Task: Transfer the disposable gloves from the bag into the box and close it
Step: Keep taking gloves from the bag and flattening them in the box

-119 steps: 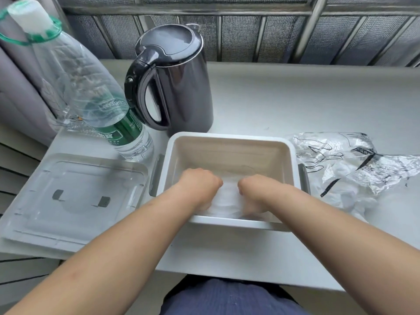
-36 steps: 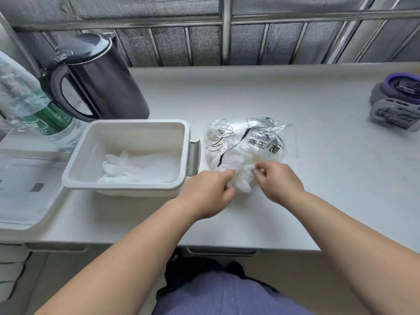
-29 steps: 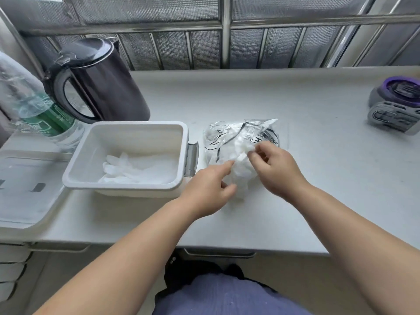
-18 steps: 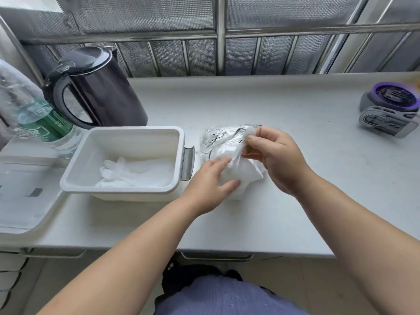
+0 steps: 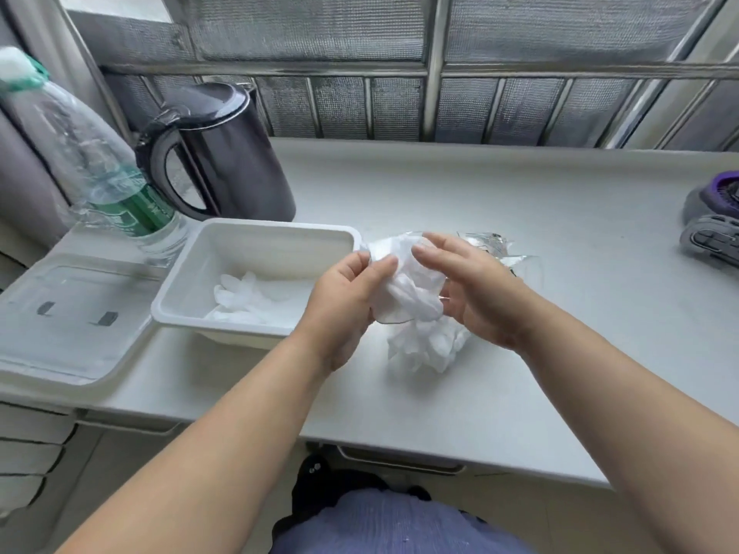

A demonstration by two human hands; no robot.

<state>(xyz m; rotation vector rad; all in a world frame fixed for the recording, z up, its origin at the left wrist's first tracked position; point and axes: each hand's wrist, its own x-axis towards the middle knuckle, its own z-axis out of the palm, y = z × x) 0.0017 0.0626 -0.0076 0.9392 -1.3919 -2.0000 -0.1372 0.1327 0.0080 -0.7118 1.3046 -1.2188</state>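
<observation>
So both hands have the bag (image 5: 406, 283) up off the counter (image 5: 520, 393), just right of the open box (image 5: 256, 229). The left hand (image 5: 344, 301) pinches its near edge; the right hand (image 5: 476, 289) clamps the far side, fingers on top, thumb under. A wad of gloves (image 5: 428, 345) hangs out the bottom, with more lying in the box.

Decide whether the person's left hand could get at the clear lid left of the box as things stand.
Probably yes, once it lets go: the left hand is pinching the gloves, but the lid lies flat left of the box, on that hand's own side, with only the open box between.
</observation>
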